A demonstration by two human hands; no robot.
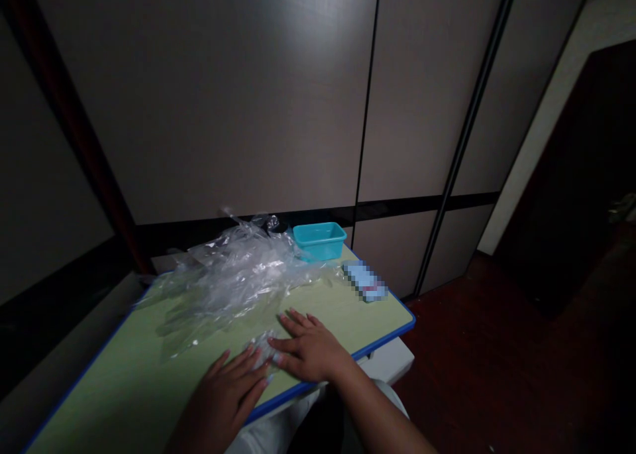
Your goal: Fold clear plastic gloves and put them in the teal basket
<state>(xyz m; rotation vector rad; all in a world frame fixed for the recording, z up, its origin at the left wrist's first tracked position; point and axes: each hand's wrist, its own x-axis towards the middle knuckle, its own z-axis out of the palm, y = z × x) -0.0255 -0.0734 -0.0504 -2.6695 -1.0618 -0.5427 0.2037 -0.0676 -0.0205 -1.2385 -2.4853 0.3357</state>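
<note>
A small crumpled piece of clear plastic (264,346) lies on the table near its front edge, between my two hands. My left hand (224,396) rests over its left side with the fingers stretched out. From the right, my right hand (311,348) lies flat, fingers spread, thumb and index finger touching the plastic. Part of the piece is hidden under the fingers. Just beyond my hands spreads a large loose heap of clear plastic bags (243,272).
The pale green table (114,381) has a blue edge. At its back stands a turquoise plastic basin (320,245). A blurred-out light blue flat object (365,282) lies on the right side. Wardrobe doors (238,109) rise right behind the table.
</note>
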